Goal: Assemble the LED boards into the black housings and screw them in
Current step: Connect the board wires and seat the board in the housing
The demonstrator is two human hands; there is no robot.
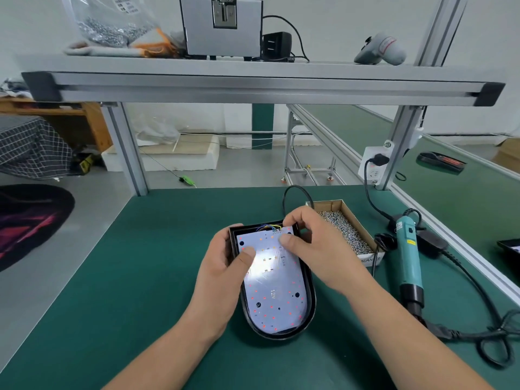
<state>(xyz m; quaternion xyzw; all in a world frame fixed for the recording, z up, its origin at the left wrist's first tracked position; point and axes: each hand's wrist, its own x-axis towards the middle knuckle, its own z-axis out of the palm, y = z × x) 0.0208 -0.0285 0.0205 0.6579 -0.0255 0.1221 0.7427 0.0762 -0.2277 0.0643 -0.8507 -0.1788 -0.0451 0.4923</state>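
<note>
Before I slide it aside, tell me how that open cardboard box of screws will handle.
The cardboard box is heaped with metal screws, so probably heavy for its size. Its thin, open walls may flex, and tilting would likely spill them.

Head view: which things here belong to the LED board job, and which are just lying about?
Job in hand:
LED board
black housing
left hand and right hand, both on them
box of screws
electric screwdriver

Lying about:
bag of screws, grey machine and power adapter on the shelf
black tray on the far belt
</note>
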